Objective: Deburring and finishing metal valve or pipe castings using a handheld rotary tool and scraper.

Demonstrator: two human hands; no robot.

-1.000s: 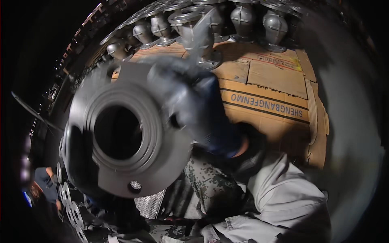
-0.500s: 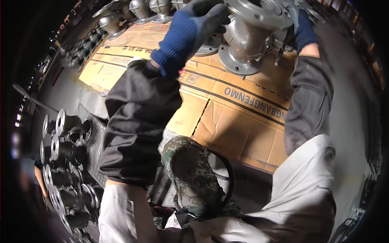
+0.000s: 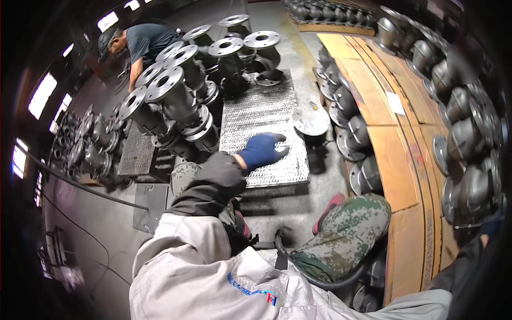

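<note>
My left hand (image 3: 264,151), in a blue knit glove with grey fingers, is over the near part of a ribbed metal bench top (image 3: 261,114). Its thumb and fingers are apart with nothing between them; whether it touches the metal I cannot tell. At the far end of that bench stand several grey flanged valve bodies (image 3: 229,64), flanges upward. My right hand (image 3: 492,226) is at the dark right rim, beside a row of similar valve bodies (image 3: 472,186) along the cardboard (image 3: 402,176). Its fingers are hidden in shadow.
A round metal stool or disc (image 3: 312,121) stands right of the bench. More valve bodies (image 3: 356,136) line the cardboard's left side. Another person (image 3: 144,45) bends down at the upper left. A hose (image 3: 85,184) crosses on the left; valve parts (image 3: 93,144) are piled on the floor.
My view has swung left from the cardboard to the ribbed bench. My left hand has left the large valve body it was at and is now over the bench. My right hand is at the right rim.
</note>
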